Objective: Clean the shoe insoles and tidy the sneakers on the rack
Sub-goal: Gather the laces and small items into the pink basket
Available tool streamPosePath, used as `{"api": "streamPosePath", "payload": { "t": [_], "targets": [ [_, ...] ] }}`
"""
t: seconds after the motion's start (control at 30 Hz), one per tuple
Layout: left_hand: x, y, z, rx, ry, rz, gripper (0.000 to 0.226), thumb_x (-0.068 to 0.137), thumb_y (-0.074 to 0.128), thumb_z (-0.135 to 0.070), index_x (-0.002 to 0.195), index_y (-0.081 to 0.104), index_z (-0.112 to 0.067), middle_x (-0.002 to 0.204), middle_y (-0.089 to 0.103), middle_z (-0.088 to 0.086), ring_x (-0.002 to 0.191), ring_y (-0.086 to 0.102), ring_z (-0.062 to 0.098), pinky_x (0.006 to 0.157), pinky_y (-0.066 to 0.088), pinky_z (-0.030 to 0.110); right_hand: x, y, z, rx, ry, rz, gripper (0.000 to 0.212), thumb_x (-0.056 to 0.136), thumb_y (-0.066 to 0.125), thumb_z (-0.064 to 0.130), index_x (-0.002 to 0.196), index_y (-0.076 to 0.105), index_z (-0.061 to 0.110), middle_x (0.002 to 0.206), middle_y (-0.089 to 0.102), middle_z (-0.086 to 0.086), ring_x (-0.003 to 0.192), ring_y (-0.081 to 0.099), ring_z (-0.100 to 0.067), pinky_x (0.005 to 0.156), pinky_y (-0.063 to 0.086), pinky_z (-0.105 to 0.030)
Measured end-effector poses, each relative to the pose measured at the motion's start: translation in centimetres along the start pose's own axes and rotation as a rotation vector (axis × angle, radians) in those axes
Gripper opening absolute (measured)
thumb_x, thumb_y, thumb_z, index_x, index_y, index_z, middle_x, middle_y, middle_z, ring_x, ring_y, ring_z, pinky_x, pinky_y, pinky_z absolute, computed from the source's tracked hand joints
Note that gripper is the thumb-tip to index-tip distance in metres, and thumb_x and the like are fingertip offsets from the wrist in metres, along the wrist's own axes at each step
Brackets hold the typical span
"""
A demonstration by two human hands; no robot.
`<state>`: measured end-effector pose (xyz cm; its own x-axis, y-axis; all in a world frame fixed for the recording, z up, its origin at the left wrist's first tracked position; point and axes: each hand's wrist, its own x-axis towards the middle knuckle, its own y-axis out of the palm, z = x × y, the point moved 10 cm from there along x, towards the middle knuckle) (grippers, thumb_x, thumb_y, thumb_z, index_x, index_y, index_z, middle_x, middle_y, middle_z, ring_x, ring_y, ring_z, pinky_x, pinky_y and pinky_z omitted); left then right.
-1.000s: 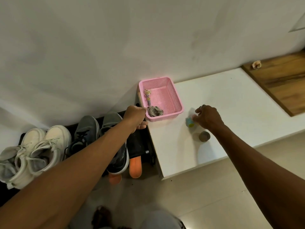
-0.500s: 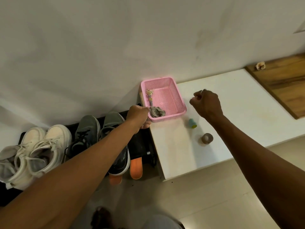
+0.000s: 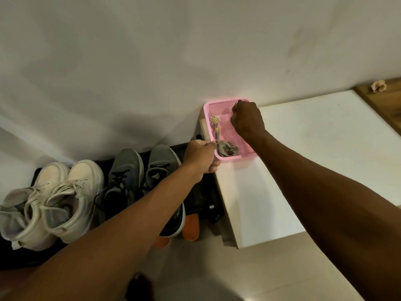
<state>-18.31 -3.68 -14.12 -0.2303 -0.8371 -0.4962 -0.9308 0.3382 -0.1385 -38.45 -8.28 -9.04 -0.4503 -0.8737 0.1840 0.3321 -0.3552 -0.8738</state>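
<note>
Our left fingers point(image 3: 211, 146) pinch the pink basket's point(image 3: 219, 107) near corner on the white table point(image 3: 314, 148), our right hand point(image 3: 247, 120) curls inside it, contents unclear, grey sneakers point(image 3: 138, 172) and orange insoles point(image 3: 191, 227) on the rack beside it

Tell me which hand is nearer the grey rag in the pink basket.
Left. The left hand is right beside the grey rag at the basket's near corner; the right hand is over the far end.

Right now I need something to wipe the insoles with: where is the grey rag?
The grey rag lies crumpled in the near corner of the pink basket, by the left hand, right of the grey sneakers.
</note>
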Motion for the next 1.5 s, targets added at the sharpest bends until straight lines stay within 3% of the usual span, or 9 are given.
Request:
{"api": "streamPosePath", "payload": {
  "t": [0.17,0.3,0.47,0.57,0.7,0.9,1.1,1.3,1.5],
  "targets": [
    [0.0,0.0,0.1,-0.034,-0.005,0.016,0.013,0.103,0.054,-0.021,0.097,0.065,-0.017,0.078,0.07,0.006,0.051,0.059,0.012,0.048,0.052,0.024,0.4,1.0,-0.9,-0.017,0.043,0.015,0.027,0.092,0.052,-0.002,0.112,0.07,0.002,0.115,0.07,-0.02,0.097,0.068,-0.038,0.086,0.055,-0.04],
    [0.0,0.0,0.1,-0.04,0.002,0.021,0.018,0.104,0.054,-0.021,0.088,0.063,-0.02,0.075,0.069,0.005,0.053,0.058,0.013,0.047,0.051,0.023,0.7,0.8,-0.7,-0.024,0.021,0.007,0.03,0.092,0.052,-0.004,0.115,0.07,0.001,0.118,0.069,-0.02,0.099,0.067,-0.039,0.087,0.054,-0.041],
    [-0.1,-0.1,0.1,-0.014,-0.005,0.008,0.015,0.104,0.055,-0.024,0.093,0.064,-0.019,0.078,0.07,0.006,0.054,0.06,0.013,0.049,0.053,0.024,0.3,-1.0,-0.1,-0.022,-0.022,-0.024,0.034,0.089,0.063,0.001,0.123,0.066,0.004,0.121,0.066,-0.018,0.106,0.065,-0.036,0.088,0.052,-0.04],
    [-0.3,0.0,0.0,-0.02,-0.006,0.001,0.017,0.104,0.055,-0.024,0.091,0.064,-0.017,0.078,0.07,0.007,0.053,0.06,0.014,0.048,0.053,0.025,-0.9,-4.6,-1.2,0.026,-0.039,-0.111,0.029,0.088,0.065,0.009,0.117,0.071,0.013,0.116,0.068,-0.009,0.105,0.064,-0.028,0.084,0.051,-0.035],
    [-0.4,0.2,-0.2,-0.029,-0.026,-0.006,0.013,0.103,0.056,-0.022,0.104,0.065,-0.013,0.089,0.073,0.009,0.054,0.065,0.013,0.049,0.056,0.027,-4.3,-8.5,-6.3,0.039,0.093,-0.171,0.024,0.086,0.062,0.02,0.107,0.073,0.018,0.108,0.07,-0.004,0.105,0.064,-0.026,0.084,0.05,-0.035],
    [-0.6,0.3,-0.2,-0.043,-0.042,-0.015,0.014,0.102,0.058,-0.023,0.089,0.062,-0.02,0.088,0.072,0.005,0.064,0.068,0.016,0.054,0.061,0.029,-10.1,-7.1,-13.5,0.039,0.319,0.024,0.031,0.085,0.065,0.03,0.112,0.073,0.016,0.108,0.074,-0.009,0.1,0.068,-0.028,0.084,0.053,-0.034],
    [-0.8,0.3,-0.3,-0.033,-0.045,-0.021,0.008,0.102,0.057,-0.021,0.102,0.064,-0.016,0.086,0.072,0.005,0.064,0.068,0.017,0.054,0.061,0.029,-12.5,-4.5,-14.0,0.043,0.359,0.216,0.045,0.083,0.071,0.05,0.117,0.066,0.021,0.084,0.067,0.008,0.085,0.061,-0.018,0.074,0.047,-0.033],
    [-0.8,0.3,-0.4,-0.014,-0.047,-0.032,0.007,0.102,0.059,-0.022,0.103,0.062,-0.015,0.088,0.071,0.005,0.069,0.071,0.018,0.055,0.062,0.029,-13.0,-3.5,-13.9,0.021,0.363,0.269,0.042,0.078,0.076,0.036,0.117,0.066,0.023,0.106,0.071,-0.002,0.096,0.065,-0.024,0.076,0.049,-0.034],
    [-1.0,0.4,-0.4,-0.022,-0.046,-0.035,0.006,0.101,0.061,-0.02,0.101,0.061,-0.014,0.091,0.071,0.006,0.071,0.073,0.02,0.054,0.061,0.028,-12.7,-4.2,-14.0,0.047,0.362,0.206,0.04,0.08,0.072,0.033,0.118,0.067,0.02,0.108,0.072,-0.003,0.101,0.066,-0.026,0.082,0.052,-0.036]
  ]
}}
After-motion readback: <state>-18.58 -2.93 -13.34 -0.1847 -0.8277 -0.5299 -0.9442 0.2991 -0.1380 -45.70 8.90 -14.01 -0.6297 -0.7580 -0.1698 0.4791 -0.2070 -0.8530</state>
